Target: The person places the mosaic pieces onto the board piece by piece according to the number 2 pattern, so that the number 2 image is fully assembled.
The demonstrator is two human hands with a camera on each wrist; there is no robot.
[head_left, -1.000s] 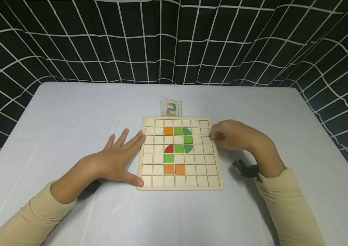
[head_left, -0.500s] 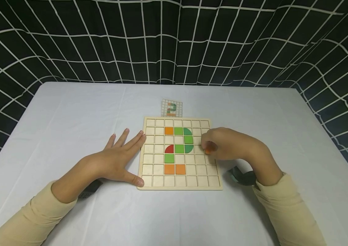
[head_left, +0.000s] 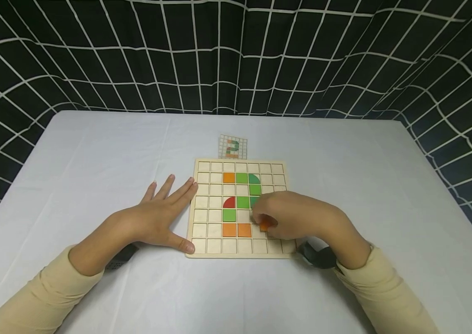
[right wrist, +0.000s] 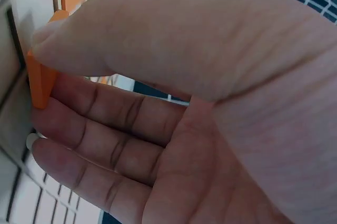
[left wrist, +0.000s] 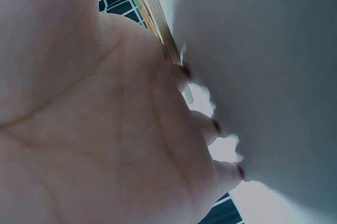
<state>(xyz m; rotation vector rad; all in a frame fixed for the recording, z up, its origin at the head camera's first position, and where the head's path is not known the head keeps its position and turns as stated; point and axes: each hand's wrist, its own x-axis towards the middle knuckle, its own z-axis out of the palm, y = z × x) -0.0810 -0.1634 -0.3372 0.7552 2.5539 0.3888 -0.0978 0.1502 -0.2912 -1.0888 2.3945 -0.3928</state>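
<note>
In the head view a wooden grid board (head_left: 215,246) lies on the table, with orange, green and red tiles set in some of its squares. My right hand (head_left: 294,215) is over the board's right half and pinches an orange square tile (head_left: 264,225) between thumb and fingers. The right wrist view has this tile tilted, close at the board's surface. To its left, two orange tiles (head_left: 237,230) sit side by side in one row. My left hand (head_left: 152,220) lies with fingers spread, thumb and index fingertip at the board's left edge. The right hand covers part of a dark green rounded tile.
Behind the board lies a small card (head_left: 232,147) printed with a grid and a coloured figure like the tile pattern. The white-clothed table (head_left: 102,153) reaches back to a dark curtain (head_left: 202,60) with white grid lines.
My right hand has moved from the board's right edge leftward and toward me over the board, carrying the orange tile. The left hand has stayed put.
</note>
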